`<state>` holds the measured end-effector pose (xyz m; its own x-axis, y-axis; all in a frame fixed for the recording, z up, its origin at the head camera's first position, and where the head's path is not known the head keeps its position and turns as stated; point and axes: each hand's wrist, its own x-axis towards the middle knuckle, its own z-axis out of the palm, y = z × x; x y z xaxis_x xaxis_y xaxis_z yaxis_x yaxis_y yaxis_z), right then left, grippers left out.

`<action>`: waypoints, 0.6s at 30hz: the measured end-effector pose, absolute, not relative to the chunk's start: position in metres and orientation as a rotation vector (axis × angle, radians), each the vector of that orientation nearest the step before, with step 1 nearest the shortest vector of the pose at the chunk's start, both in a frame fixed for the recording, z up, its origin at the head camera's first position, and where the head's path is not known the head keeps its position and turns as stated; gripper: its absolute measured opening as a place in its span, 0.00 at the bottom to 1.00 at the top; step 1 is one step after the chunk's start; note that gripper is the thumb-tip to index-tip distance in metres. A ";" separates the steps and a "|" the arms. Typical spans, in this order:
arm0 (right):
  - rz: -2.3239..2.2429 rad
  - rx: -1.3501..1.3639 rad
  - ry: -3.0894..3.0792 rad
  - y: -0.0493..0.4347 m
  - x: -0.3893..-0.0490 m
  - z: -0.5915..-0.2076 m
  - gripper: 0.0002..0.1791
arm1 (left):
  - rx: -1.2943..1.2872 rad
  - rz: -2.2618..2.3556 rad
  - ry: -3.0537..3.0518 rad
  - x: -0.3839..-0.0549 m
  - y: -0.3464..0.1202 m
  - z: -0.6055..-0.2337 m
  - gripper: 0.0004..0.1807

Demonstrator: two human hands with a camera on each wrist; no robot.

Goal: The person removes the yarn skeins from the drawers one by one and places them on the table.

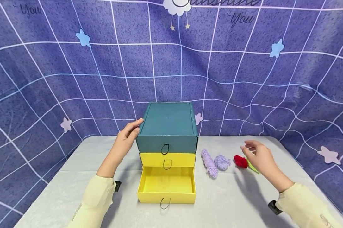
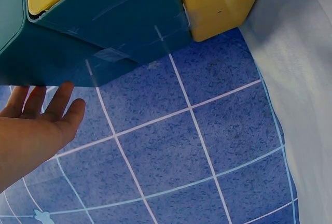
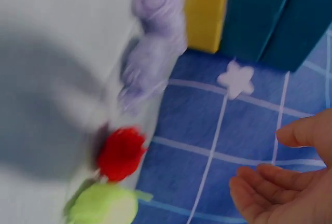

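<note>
A teal and yellow drawer cabinet (image 1: 168, 120) stands in the middle of the table. Its lowest yellow drawer (image 1: 167, 198) is pulled out, with its yellow floor showing. At the cabinet's upper left edge, my left hand (image 1: 124, 139) rests with loosely extended fingers; the left wrist view shows them against the teal side (image 2: 119, 22). My right hand (image 1: 258, 156) hovers above the table, holding nothing, with thumb and fingers apart. Near it lie a red yarn bundle (image 1: 240, 161) and a green one (image 1: 252, 166), partly hidden by the hand in the head view.
A long lilac yarn skein (image 1: 209, 163) and a rounder lilac yarn bundle (image 1: 222, 162) lie right of the cabinet. Black wire loops (image 1: 165, 203) serve as drawer pulls. Behind the white-covered table (image 1: 217, 205) hangs a purple-blue grid cloth (image 1: 165, 63).
</note>
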<state>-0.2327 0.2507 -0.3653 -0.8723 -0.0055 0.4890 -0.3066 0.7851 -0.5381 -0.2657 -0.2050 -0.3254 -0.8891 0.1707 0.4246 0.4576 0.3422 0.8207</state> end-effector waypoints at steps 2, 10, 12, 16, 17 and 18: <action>0.910 0.279 -2.458 0.240 -0.229 -0.362 0.15 | -0.566 -1.564 -2.345 -0.266 -0.205 -0.326 0.23; 1.090 0.415 -2.419 0.207 -0.207 -0.346 0.10 | -0.557 -1.575 -2.353 -0.264 -0.205 -0.325 0.23; 1.133 0.450 -2.422 0.199 -0.202 -0.344 0.10 | -0.564 -1.574 -2.347 -0.264 -0.204 -0.324 0.23; 1.167 0.601 -2.416 0.183 -0.194 -0.345 0.08 | -0.576 -1.578 -2.332 -0.265 -0.204 -0.324 0.23; 1.179 0.637 -2.422 0.179 -0.192 -0.346 0.08 | -0.574 -1.576 -2.334 -0.265 -0.204 -0.324 0.22; 1.194 0.671 -2.428 0.174 -0.190 -0.348 0.07 | -0.571 -1.573 -2.337 -0.265 -0.204 -0.324 0.22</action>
